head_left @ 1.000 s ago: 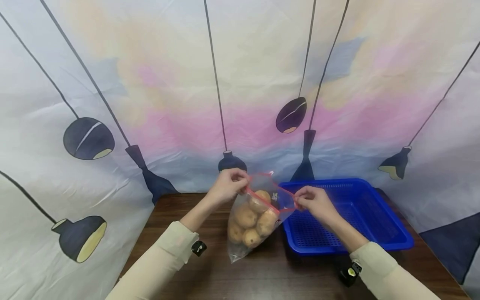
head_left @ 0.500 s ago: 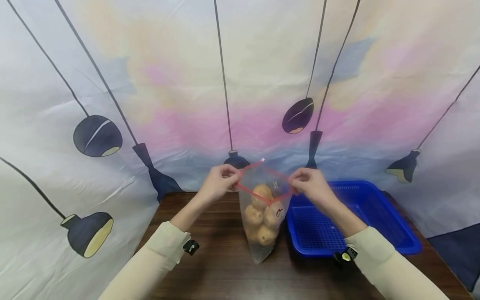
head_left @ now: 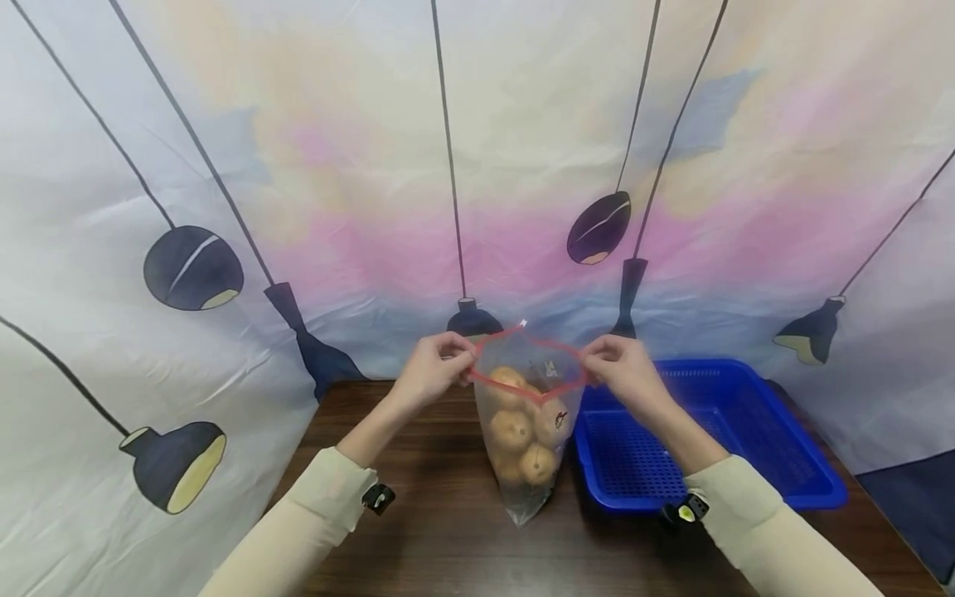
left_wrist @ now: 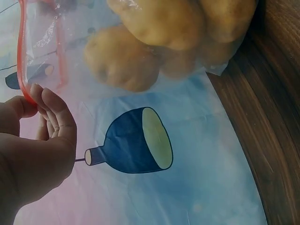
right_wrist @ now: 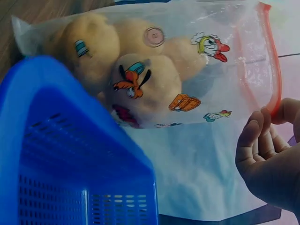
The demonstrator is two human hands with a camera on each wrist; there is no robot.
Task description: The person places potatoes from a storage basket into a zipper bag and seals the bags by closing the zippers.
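A clear plastic zip bag (head_left: 492, 406) with a red rim and printed cartoon figures hangs between my hands, its mouth spread apart. Several potatoes (head_left: 511, 429) sit inside it. My left hand (head_left: 435, 365) pinches the left end of the red rim between thumb and fingers. The right hand (head_left: 622, 369) pinches the opposite end the same way. In the left wrist view the potatoes (left_wrist: 126, 58) show through the plastic. The right wrist view has the bag's printed side (right_wrist: 201, 86) beside the basket.
A blue perforated plastic basket (head_left: 809, 489) stands right of the bag, under my right forearm. Both are over a dark wooden table (head_left: 448, 547). Behind it hangs a cloth backdrop (head_left: 358, 166) painted with lamps.
The bag swung from a tilted pose to hanging upright as my left hand shifted left and the right hand rose. Its potatoes settled differently. Over the last half second the hands barely moved.
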